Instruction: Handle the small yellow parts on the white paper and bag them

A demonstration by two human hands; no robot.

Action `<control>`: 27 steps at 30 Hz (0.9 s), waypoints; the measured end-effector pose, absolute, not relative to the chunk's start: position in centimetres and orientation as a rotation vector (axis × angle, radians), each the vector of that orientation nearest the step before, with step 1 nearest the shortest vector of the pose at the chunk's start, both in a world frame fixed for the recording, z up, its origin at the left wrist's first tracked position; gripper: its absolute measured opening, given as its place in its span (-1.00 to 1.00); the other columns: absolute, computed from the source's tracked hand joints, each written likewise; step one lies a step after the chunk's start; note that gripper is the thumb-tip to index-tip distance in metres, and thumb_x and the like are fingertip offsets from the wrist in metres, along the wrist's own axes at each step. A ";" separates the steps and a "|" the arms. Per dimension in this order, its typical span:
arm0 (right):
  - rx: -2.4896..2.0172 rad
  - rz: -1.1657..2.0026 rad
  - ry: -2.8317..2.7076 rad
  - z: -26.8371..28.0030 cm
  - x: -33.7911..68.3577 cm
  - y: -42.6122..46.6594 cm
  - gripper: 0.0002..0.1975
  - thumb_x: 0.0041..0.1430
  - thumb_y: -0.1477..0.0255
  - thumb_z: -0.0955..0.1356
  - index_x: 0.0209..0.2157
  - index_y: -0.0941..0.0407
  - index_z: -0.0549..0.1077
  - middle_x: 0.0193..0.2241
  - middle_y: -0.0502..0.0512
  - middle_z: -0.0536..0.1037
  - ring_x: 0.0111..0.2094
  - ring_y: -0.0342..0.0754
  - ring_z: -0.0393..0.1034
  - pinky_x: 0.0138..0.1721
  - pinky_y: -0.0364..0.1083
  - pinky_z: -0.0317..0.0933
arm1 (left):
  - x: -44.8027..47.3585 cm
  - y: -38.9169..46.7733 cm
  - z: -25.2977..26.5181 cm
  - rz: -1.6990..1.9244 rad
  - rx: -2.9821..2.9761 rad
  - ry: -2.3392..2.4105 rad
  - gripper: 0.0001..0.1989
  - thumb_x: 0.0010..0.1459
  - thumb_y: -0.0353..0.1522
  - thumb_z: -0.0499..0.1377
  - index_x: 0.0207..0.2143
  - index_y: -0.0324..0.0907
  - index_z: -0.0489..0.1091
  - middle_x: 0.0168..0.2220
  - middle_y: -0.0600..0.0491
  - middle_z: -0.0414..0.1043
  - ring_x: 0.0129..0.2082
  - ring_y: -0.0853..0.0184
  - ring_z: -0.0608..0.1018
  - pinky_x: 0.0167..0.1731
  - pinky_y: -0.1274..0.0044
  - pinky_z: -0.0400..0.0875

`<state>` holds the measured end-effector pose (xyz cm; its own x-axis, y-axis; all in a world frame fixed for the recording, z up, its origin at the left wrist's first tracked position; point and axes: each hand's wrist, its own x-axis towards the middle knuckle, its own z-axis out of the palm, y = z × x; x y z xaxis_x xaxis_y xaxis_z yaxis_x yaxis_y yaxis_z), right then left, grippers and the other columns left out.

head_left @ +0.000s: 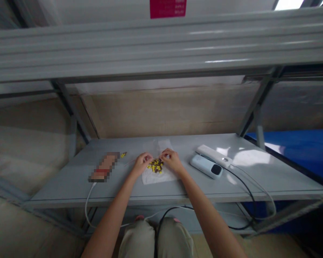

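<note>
A heap of small yellow-and-dark pieces [156, 166] lies on a white sheet or bag [150, 180] in the middle of the grey shelf. At the heap's left edge is my left hand [142, 162], its fingers pinched together. A thin pale strip [129, 162] runs out to the left beside it. My right hand [171, 159] is over the heap's upper right side, fingers curled into a pinch. Whatever sits between the fingertips of either hand is too small to make out. A few more yellow pieces [123, 154] lie apart on the left.
A blurred-out phone-like device [104, 167] with a white cable lies left. On the right are a light-blue power bank [206, 166] and a white power strip [214, 155], with cables hanging over the front edge. A metal beam [161, 53] crosses above the shelf [258, 182].
</note>
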<state>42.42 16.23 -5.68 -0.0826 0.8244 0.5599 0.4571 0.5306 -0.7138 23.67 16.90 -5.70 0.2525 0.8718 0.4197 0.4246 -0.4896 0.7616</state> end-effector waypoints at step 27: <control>-1.112 0.556 -1.938 -6.2 41.9 16.1 -0.85 0.00 0.40 0.34 -0.46 0.16 0.53 -0.53 0.04 0.50 -0.49 -0.16 0.31 -0.42 -0.19 0.11 | 23.9 17.7 -7.4 1.176 2.049 1.029 -0.95 -0.03 -0.43 0.16 -0.51 -0.25 0.36 -0.51 0.09 0.37 -0.47 0.42 0.41 -0.38 0.59 0.29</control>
<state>41.92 16.06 -6.22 -0.2791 0.8578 0.4316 0.4988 0.5136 -0.6982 23.93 17.68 -7.44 0.3216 0.8300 0.4558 0.3413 -0.5506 0.7618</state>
